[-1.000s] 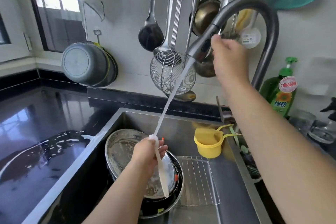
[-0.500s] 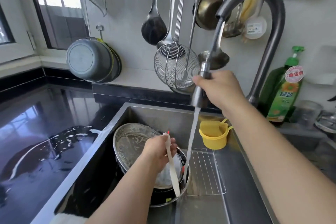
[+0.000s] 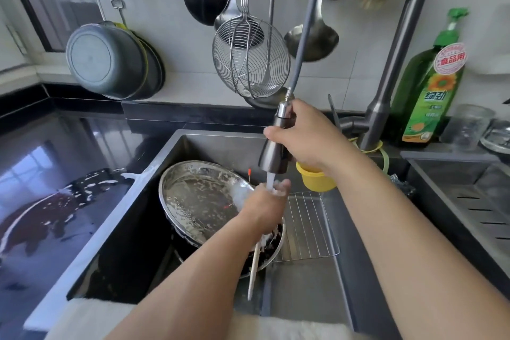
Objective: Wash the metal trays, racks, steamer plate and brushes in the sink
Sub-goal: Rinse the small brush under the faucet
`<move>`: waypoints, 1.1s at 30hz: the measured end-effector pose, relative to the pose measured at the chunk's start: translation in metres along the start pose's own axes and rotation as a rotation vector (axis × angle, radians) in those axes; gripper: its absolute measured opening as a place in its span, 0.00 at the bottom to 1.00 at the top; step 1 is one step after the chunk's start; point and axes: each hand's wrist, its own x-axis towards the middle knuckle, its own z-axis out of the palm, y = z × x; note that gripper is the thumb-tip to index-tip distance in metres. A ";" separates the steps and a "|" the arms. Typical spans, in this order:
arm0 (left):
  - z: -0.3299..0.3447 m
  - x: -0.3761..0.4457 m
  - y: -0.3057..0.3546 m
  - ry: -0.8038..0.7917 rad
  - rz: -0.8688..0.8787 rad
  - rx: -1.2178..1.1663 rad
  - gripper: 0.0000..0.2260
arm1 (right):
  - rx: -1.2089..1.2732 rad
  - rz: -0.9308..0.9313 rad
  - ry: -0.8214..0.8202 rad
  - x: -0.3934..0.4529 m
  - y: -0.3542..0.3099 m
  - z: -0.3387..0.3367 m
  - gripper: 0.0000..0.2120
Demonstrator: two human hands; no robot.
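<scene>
My right hand point(image 3: 306, 141) grips the pull-out faucet spray head point(image 3: 276, 149), drawn down on its grey hose over the sink point(image 3: 176, 146). Water runs from it straight onto my left hand point(image 3: 265, 201), which holds a brush with a pale handle point(image 3: 252, 276) pointing toward me; the bristles are hidden under the water. Below lies a round metal tray point(image 3: 193, 196) smeared with residue, tilted on a stack of other round pans. A wire rack point(image 3: 306, 226) lies flat on the sink's right ledge.
A yellow cup point(image 3: 314, 179) hangs at the sink's back right. Ladles and a wire skimmer point(image 3: 248, 61) hang on the wall above, a grey basin point(image 3: 105, 61) to the left. A green dish-soap bottle point(image 3: 430, 85) stands by the faucet. The black counter point(image 3: 41, 174) at left is wet.
My right hand has pulled the spray head off the faucet neck and down close above my left hand. The stream now falls short and straight onto the brush hand.
</scene>
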 end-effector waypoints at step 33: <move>-0.010 0.002 -0.006 -0.220 -0.083 -0.621 0.09 | -0.020 0.009 -0.004 0.012 0.026 -0.016 0.09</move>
